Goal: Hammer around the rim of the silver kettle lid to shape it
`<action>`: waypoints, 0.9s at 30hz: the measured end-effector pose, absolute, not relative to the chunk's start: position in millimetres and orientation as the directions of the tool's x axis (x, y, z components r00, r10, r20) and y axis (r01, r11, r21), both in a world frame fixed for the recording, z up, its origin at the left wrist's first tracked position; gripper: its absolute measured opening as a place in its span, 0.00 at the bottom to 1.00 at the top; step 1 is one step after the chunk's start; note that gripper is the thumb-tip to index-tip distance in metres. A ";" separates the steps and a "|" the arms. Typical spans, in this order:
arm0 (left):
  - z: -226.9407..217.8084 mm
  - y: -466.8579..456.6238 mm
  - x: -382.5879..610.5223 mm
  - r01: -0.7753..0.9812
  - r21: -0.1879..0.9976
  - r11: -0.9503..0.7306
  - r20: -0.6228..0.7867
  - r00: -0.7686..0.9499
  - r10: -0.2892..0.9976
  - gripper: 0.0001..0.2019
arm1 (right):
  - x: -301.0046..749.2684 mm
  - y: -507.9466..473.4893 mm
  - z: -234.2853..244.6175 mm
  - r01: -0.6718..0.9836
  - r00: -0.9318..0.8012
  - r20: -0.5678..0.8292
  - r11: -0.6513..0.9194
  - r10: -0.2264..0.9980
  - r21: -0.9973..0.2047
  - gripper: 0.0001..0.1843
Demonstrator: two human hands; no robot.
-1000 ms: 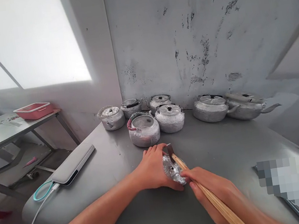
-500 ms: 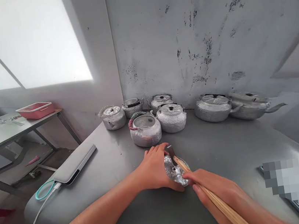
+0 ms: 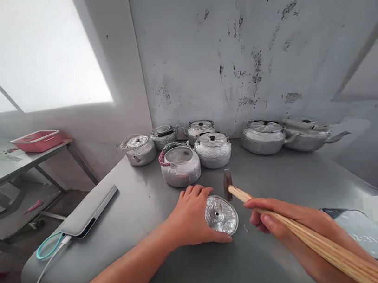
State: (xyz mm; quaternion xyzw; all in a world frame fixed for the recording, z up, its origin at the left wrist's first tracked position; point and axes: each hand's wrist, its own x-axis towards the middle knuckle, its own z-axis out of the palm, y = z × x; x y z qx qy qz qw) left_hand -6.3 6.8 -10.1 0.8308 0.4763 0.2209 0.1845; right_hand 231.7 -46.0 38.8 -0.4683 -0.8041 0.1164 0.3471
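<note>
A small hammered silver lid point(image 3: 221, 214) with a hole in its middle lies on the grey metal table point(image 3: 150, 212). My left hand point(image 3: 190, 217) holds the lid at its left edge, thumb under its near rim. My right hand point(image 3: 284, 221) grips the long wooden handle of a small hammer point(image 3: 229, 184). The hammer's dark metal head hangs just above and to the right of the lid, not touching it.
Several hammered silver kettles point(image 3: 180, 164) stand along the wall at the table's back. A grey power bank point(image 3: 89, 210) with a teal cable lies at the left edge. A phone point(image 3: 371, 237) lies at the right. A pink tray point(image 3: 37, 140) sits on another table, far left.
My right hand has lifted the hammer head off the lid and drawn it up and to the right. My left hand stays on the lid.
</note>
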 end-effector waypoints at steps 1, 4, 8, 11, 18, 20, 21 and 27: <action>-10.8 7.7 -6.3 0.717 0.512 -0.473 0.191 0.442 0.877 0.50 | 232.7 -46.3 39.3 0.647 -0.371 0.417 0.553 0.830 -0.525 0.14; -12.2 9.7 -6.7 0.722 0.507 -0.471 0.191 0.439 0.878 0.47 | 233.1 -46.5 30.5 0.611 -0.436 0.333 0.547 0.836 -0.572 0.14; -13.1 10.0 -6.2 0.727 0.507 -0.464 0.184 0.435 0.881 0.49 | 230.1 -46.1 7.7 0.560 -0.463 0.455 0.649 0.760 -0.514 0.14; -12.9 9.3 -4.4 0.734 0.490 -0.470 0.190 0.437 0.879 0.49 | 229.3 -46.2 -3.6 0.542 -0.502 0.475 0.691 0.723 -0.479 0.16; -9.3 4.5 -3.9 0.713 0.474 -0.517 0.209 0.479 0.852 0.46 | 230.5 -43.6 -13.9 0.563 -0.474 0.419 0.633 0.774 -0.531 0.15; -8.4 3.1 -3.7 0.703 0.479 -0.526 0.216 0.486 0.847 0.44 | 230.1 -42.6 -15.6 0.560 -0.464 0.427 0.631 0.776 -0.537 0.15; -8.0 2.7 -3.2 0.700 0.489 -0.521 0.215 0.482 0.850 0.43 | 229.8 -42.3 -15.7 0.558 -0.460 0.431 0.630 0.776 -0.539 0.14; -2.9 3.1 2.3 0.664 0.564 -0.492 0.183 0.481 0.858 0.35 | 227.5 -43.6 -10.3 0.540 -0.442 0.464 0.640 0.768 -0.546 0.15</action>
